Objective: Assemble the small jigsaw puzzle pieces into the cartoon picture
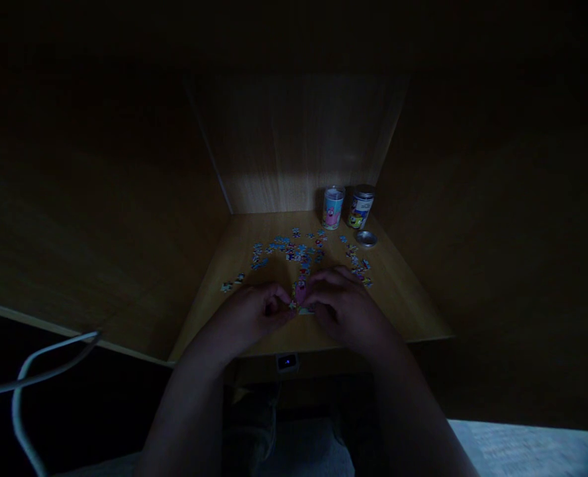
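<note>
Between my hands on the wooden surface lies a small joined section of jigsaw puzzle (pixel 300 291), with a pink figure on it. My left hand (pixel 259 310) is closed in a pinch on a jigsaw puzzle piece (pixel 293 305) at the section's left edge. Bent fingers of my right hand (pixel 341 298) grip the right side of the section and cover part of it. Loose puzzle pieces (pixel 298 250), mostly blue, are scattered just beyond both hands. The dim light hides fine detail.
A printed can (pixel 332 211) with a pink figure and a second, lidded can (pixel 360 209) stand at the back right. A round metal lid (pixel 366 238) lies before them. Wooden panels surround the surface (pixel 403 305). A white cable (pixel 23 377) hangs at the left.
</note>
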The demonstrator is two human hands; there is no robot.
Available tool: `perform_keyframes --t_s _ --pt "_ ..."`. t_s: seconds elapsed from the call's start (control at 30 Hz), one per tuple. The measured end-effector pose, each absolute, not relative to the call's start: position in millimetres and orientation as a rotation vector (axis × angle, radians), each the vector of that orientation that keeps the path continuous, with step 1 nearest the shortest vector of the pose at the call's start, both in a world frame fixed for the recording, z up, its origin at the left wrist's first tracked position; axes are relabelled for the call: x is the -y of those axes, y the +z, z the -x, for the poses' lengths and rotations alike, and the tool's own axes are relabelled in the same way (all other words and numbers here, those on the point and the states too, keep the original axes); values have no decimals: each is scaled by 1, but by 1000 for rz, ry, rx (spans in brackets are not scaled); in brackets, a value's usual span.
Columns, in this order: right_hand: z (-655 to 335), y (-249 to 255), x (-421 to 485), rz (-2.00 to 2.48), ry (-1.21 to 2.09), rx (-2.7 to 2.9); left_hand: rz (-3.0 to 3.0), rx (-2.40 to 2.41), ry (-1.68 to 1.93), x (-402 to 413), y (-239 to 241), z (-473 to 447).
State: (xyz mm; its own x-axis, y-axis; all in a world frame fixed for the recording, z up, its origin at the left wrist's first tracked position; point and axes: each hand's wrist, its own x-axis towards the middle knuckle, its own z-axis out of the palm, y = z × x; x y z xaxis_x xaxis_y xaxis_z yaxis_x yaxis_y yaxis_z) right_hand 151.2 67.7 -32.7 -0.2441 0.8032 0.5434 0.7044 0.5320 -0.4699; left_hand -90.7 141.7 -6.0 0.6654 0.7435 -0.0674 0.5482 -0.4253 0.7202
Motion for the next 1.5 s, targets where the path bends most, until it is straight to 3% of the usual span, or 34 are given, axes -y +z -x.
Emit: perform_keyframes --t_s 1.5 --pt "-151 -31 -68 1226 213 2016 -2220 -945 310 -135 -7 86"
